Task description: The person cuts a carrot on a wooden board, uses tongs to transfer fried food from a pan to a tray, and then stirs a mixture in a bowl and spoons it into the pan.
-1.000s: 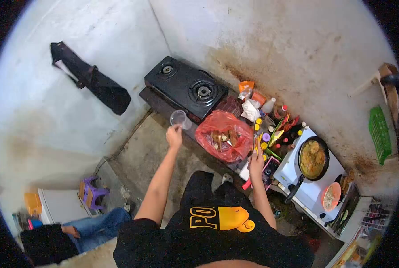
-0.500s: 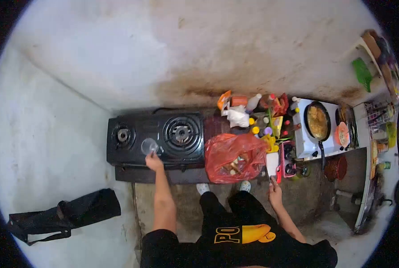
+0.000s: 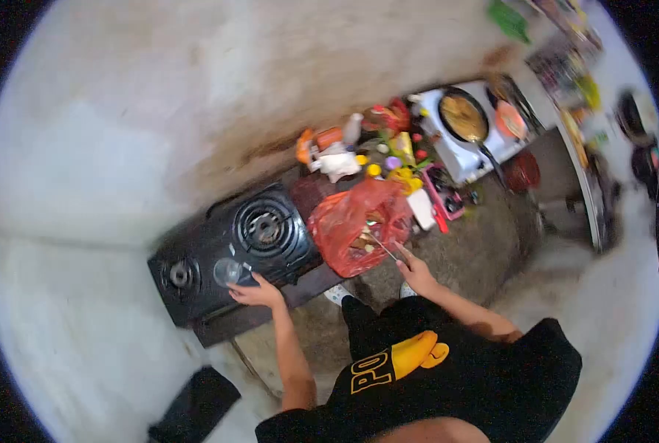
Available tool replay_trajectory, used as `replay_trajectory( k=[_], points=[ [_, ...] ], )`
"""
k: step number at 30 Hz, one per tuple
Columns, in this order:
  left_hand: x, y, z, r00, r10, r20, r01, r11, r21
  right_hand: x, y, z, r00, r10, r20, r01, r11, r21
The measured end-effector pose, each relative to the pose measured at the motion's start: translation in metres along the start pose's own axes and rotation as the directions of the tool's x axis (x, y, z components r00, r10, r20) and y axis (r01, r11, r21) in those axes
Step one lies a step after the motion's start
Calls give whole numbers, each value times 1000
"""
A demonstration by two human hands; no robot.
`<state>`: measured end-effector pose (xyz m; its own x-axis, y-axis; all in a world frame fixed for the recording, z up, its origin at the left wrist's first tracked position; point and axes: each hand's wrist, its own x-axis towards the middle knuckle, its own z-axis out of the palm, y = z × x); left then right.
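Note:
My left hand [image 3: 257,294] rests at the front edge of a black two-burner gas stove [image 3: 230,255], fingers touching a clear plastic cup [image 3: 227,272] that stands between the burners. My right hand [image 3: 416,272] grips a thin metal utensil [image 3: 383,246] whose tip points into a red plastic bag [image 3: 359,225] holding brownish food pieces. The bag lies on the low counter just right of the stove.
Behind the bag stands a cluster of bottles and packets [image 3: 373,144]. Farther right a white cooker [image 3: 466,144] carries a frying pan with yellow food [image 3: 464,117] and an orange dish [image 3: 509,119]. A black bag [image 3: 196,402] lies on the floor at lower left.
The view has swung and tilted. My left hand has lowered the cup onto the stove between the burners. My right hand has moved left to the red bag with the utensil.

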<state>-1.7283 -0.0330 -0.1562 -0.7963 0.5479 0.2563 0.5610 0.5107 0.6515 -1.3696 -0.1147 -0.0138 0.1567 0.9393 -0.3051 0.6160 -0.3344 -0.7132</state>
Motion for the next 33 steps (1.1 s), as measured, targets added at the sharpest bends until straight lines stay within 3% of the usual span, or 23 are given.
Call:
replay_trajectory(
  k=[1, 2, 3, 4, 5, 6, 7, 9, 10, 12, 13, 15, 17, 19, 20, 23, 27, 29, 31, 33],
  points=[
    [-21, 4, 9, 999, 32, -29, -34, 998, -52, -2, 2, -2, 999, -18, -32, 17, 1000, -21],
    [-45, 13, 17, 991, 127, 44, -117, 977, -179, -9, -14, -15, 994, 106, 18, -105, 993, -44],
    [-72, 24, 21, 970, 221, 104, -181, 936, -303, -16, -16, -19, 992, 124, -22, -125, 992, -24],
    [-96, 46, 21, 867, 275, 415, -51, 878, -476, -21, -16, -25, 986, 153, -66, -151, 988, 41],
    [-125, 68, 17, 660, 362, 659, 128, 809, -573, -27, -13, -31, 979, 177, -106, -166, 981, 105],
    [-156, 91, 10, 371, 359, 857, 484, 712, -508, -32, -9, -34, 974, 188, -129, -173, 978, 118],
    [-186, 116, 0, 25, 404, 915, 757, 590, -281, -34, -3, -38, 965, 173, -196, -124, 963, 238],
    [-219, 177, -35, -374, 469, 800, 760, 649, -25, -34, 4, -53, 946, 168, -279, -61, 933, 354],
    [-234, 199, -42, -386, 472, 792, 751, 660, -28, -36, 6, -64, 924, 165, -345, 15, 886, 464],
    [-264, 237, -56, -531, 511, 676, 669, 742, -35, -40, 15, -88, 878, 219, -426, 117, 764, 635],
    [-273, 259, -67, -542, 507, 670, 659, 752, -36, -43, 23, -101, 871, 228, -435, 121, 759, 640],
    [-293, 296, -87, -521, 583, 623, 480, 804, -351, -51, 38, -128, 855, 346, -386, 136, 569, 811],
    [-326, 304, -79, -572, 567, 593, 441, 822, -361, -62, 59, -153, 853, 370, -368, 148, 505, 850],
    [-355, 326, -77, -704, 478, 525, 286, 868, -406, -70, 93, -174, 864, 363, -349, 186, 414, 891],
    [-370, 335, -78, -771, 376, 515, 236, 919, -317, -77, 111, -185, 855, 395, -336, 163, 410, 897],
    [-446, 356, -82, -706, 457, 542, 284, 883, -374, -93, 151, -235, 828, 454, -329, 174, 348, 921],
    [-556, 395, -87, -687, 462, 561, 237, 872, -427, -115, 246, -304, 820, 371, -436, 252, 451, 856],
    [-614, 407, -75, -751, 464, 469, 274, 866, -418, -131, 261, -352, 786, 420, -454, 265, 434, 861],
    [-668, 430, -92, -694, 538, 479, 284, 815, -505, -156, 285, -393, 753, 456, -474, 285, 424, 860],
    [-706, 456, -96, -736, 536, 413, 308, 808, -502, -174, 311, -428, 710, 516, -479, 209, 494, 844]
  ],
)
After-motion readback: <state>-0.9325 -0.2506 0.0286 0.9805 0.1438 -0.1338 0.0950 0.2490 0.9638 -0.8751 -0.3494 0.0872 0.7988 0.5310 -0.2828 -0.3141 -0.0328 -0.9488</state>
